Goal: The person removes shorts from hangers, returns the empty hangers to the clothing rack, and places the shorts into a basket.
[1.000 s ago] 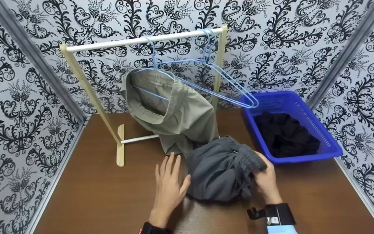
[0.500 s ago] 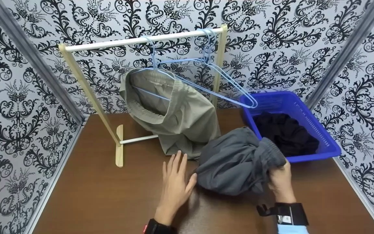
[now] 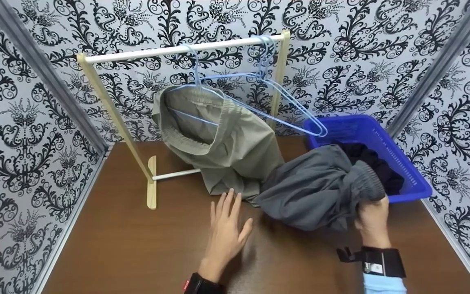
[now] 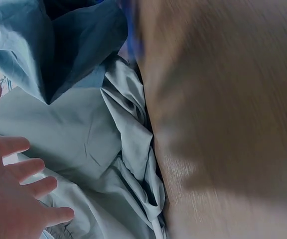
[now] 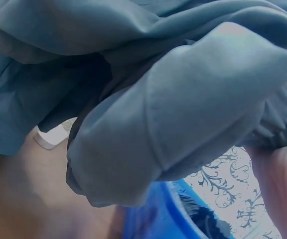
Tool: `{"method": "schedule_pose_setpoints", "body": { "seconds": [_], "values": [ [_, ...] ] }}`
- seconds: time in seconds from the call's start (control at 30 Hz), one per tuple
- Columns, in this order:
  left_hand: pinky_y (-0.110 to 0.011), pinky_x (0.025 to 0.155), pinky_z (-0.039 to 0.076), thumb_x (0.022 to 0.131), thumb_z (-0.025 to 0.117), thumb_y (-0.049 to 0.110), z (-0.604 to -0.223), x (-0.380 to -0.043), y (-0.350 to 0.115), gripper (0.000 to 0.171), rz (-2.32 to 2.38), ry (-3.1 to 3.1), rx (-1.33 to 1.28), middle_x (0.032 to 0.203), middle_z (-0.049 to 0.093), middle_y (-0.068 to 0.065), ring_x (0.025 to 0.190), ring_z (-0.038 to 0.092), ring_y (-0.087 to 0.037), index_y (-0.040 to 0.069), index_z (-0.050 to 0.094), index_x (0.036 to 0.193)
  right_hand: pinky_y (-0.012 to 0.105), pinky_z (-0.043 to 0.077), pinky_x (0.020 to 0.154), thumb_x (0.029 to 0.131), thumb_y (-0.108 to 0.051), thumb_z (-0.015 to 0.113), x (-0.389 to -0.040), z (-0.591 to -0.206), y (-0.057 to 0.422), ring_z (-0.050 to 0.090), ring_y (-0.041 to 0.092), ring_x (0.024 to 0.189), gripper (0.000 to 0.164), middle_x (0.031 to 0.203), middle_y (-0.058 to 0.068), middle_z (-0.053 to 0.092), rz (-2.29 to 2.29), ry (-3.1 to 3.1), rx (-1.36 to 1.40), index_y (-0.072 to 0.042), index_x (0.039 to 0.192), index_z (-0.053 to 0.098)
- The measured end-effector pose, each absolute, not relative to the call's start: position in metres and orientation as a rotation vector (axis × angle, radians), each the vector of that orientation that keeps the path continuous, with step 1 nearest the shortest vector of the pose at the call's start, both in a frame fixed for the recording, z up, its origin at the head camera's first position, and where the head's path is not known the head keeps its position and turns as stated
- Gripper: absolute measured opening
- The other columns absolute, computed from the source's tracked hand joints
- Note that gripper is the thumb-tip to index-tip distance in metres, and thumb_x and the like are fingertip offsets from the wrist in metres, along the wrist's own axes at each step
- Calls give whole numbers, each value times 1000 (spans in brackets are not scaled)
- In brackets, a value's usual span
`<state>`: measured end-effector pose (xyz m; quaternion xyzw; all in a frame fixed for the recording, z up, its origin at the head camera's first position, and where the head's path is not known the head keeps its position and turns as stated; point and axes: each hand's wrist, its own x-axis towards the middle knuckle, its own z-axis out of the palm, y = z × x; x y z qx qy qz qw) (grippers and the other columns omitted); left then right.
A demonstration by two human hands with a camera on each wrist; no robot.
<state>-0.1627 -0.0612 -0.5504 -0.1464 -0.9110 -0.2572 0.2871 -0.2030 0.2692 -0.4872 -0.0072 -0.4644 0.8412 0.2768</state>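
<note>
My right hand [image 3: 373, 220] grips dark grey pants [image 3: 312, 188] by their gathered elastic waistband, and the bunched cloth hangs off to its left. In the right wrist view the grey cloth [image 5: 198, 99] fills most of the picture, with only part of the hand at the edge. My left hand [image 3: 225, 234] holds nothing; its fingers are spread and straight, just in front of the lower end of khaki pants [image 3: 243, 143]. Those pants hang by the waist on a blue hanger [image 3: 196, 67]. In the left wrist view, the grey cloth [image 4: 78, 50] is apart from the left hand.
A rack with a white rod [image 3: 145, 52] and wooden posts [image 3: 114, 114] stands on the brown table [image 3: 137, 245]. More blue hangers [image 3: 294, 102] hang at its right end. Behind the right hand is a blue basket [image 3: 416, 192] with black clothing [image 3: 386, 171] in it.
The right hand has carried the grey pants rightward and up, partly in front of the basket. The left hand has shifted slightly right, its fingers still spread.
</note>
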Motion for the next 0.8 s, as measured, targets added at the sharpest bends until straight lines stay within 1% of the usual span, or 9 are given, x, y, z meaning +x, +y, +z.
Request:
{"method": "schedule_pose_setpoints", "body": {
  "seconds": [0.07, 0.1, 0.2, 0.27, 0.33, 0.4, 0.5, 0.63, 0.8],
  "values": [
    [-70, 114, 28, 94, 70, 34, -550, -163, -60, 66, -684, -2430, -397, 158, 44, -20, 146, 40, -40, 3, 52, 149, 19, 32, 29, 78, 22, 36, -204, -483, 273, 43, 5, 34, 39, 56, -2, 53, 2232, -1265, -80, -3, 81, 65],
    [-69, 115, 28, 94, 69, 35, -549, -163, -60, 66, -679, -2429, -400, 158, 44, -20, 147, 40, -40, 3, 52, 149, 19, 32, 30, 79, 22, 37, -205, -481, 274, 44, 5, 36, 38, 57, -2, 53, 2221, -1261, -101, -3, 81, 66],
    [-67, 116, 27, 95, 68, 36, -548, -165, -59, 65, -657, -2428, -411, 158, 44, -19, 147, 39, -39, 3, 53, 149, 18, 42, 41, 80, 22, 41, -210, -474, 277, 52, 6, 49, 38, 67, 0, 59, 2209, -1192, -98, -2, 88, 69],
    [-67, 116, 27, 94, 69, 35, -547, -165, -59, 65, -640, -2434, -417, 158, 45, -19, 147, 40, -39, 4, 52, 149, 19, 46, 45, 79, 23, 42, -213, -470, 279, 55, 8, 54, 38, 70, 2, 62, 2212, -1139, -77, 0, 90, 71],
    [-67, 116, 28, 95, 68, 35, -545, -165, -59, 66, -627, -2445, -421, 158, 45, -19, 148, 39, -38, 4, 52, 150, 20, 46, 43, 77, 24, 40, -217, -466, 282, 56, 9, 52, 40, 69, 4, 62, 2227, -1085, -59, 2, 90, 70],
    [-67, 115, 29, 94, 69, 34, -544, -166, -59, 66, -622, -2451, -424, 158, 45, -19, 147, 40, -38, 4, 52, 150, 21, 40, 36, 75, 24, 37, -219, -461, 285, 52, 10, 44, 38, 64, 4, 59, 2237, -1065, -79, 3, 83, 67],
    [-68, 115, 30, 94, 68, 35, -543, -166, -59, 65, -621, -2458, -424, 158, 45, -19, 147, 40, -38, 4, 52, 150, 22, 41, 35, 76, 24, 36, -223, -456, 292, 53, 12, 43, 37, 64, 5, 60, 2244, -1039, -118, 4, 83, 67],
    [-68, 115, 30, 92, 71, 32, -542, -167, -58, 66, -617, -2446, -420, 157, 46, -19, 146, 41, -38, 3, 53, 148, 23, 53, 48, 81, 27, 40, -230, -450, 299, 62, 16, 56, 37, 74, 9, 67, 2245, -981, -122, 7, 89, 70],
    [-66, 118, 26, 94, 69, 35, -541, -167, -57, 67, -622, -2462, -422, 158, 45, -19, 148, 39, -37, 4, 52, 150, 26, 57, 57, 81, 29, 40, -239, -444, 307, 65, 19, 63, 38, 80, 12, 70, 2242, -925, -80, 10, 93, 70]
  ]
}}
